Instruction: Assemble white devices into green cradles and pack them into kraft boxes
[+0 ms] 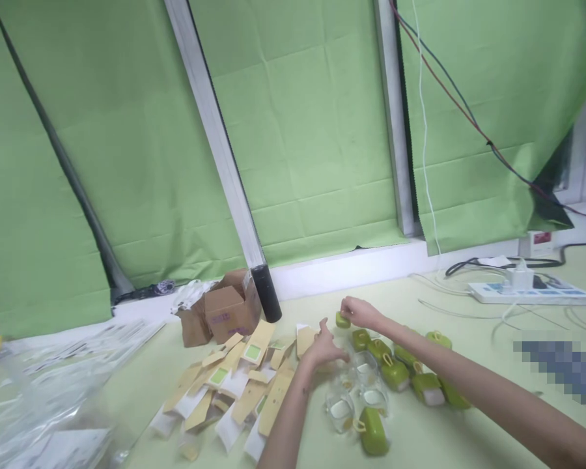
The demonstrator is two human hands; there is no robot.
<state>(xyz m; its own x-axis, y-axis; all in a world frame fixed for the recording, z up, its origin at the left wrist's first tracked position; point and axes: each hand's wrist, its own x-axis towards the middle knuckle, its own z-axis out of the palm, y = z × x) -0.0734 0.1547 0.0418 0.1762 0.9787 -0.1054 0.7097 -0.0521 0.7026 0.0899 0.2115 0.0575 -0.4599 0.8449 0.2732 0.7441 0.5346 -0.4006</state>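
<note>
1. Green fabric sheets [305, 130] hang behind a pale yellow-green table [312, 311]; work within its middle stretch, where both bare hands meet the things.
2. Keep the right hand [362, 312] pinched lightly: its fingertips are closed on a small olive-green rounded block [342, 320], at the far end of the green group. Whether the block touches the table cannot be told; a grip on its sides would probably steady it best.
3. Leave the left hand [323, 350] loose, as it is, fingers spread and nothing visible in its grasp. It lies between the tan-and-white card cartons [247, 398] and the clear rounded plastic shells [340, 409], so small movements seem wise: the shells look light and easy to knock.
4. Mind the right forearm, which passes across the glossy olive-green rounded cases with loop straps [394, 374]. Carrying it a little high should avoid snagging a loop.
5. Watch the lone olive-green case [374, 431] just beside the shells at the near side; its strap points towards them and could catch.
6. Keep sleeves and wrists off the cartons, which overlap in a loose heap and may slide.
</note>
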